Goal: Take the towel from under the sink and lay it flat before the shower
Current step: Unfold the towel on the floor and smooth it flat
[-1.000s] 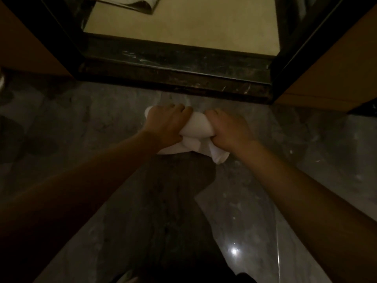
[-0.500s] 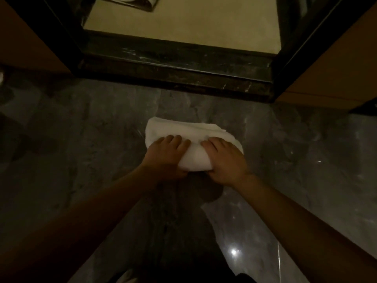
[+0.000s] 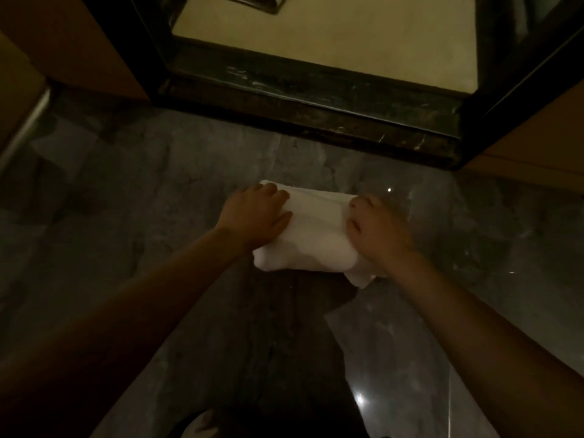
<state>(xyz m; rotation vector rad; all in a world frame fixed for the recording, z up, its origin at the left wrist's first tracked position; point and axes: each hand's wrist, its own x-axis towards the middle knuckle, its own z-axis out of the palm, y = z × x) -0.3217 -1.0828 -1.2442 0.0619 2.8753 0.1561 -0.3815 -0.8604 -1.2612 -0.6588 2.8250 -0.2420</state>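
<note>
A white folded towel [image 3: 316, 229] lies on the grey marble floor [image 3: 158, 200], a short way in front of the dark stone shower threshold [image 3: 316, 102]. My left hand [image 3: 256, 216] rests on the towel's left end, fingers curled over its far edge. On the right end my right hand [image 3: 376, 232] grips the cloth, with a loose corner hanging below the wrist. The towel is still folded in a thick bundle between both hands.
Beyond the threshold is the pale yellow shower floor [image 3: 347, 36], with a crumpled cloth [image 3: 252, 1] at its far edge. Dark door frames and wood-toned panels [image 3: 537, 140] flank the opening on both sides. A metal bar [image 3: 28, 121] stands at the left.
The towel went from held up in both fists down onto the floor. My hands have slid apart from the middle of the bundle toward its two ends.
</note>
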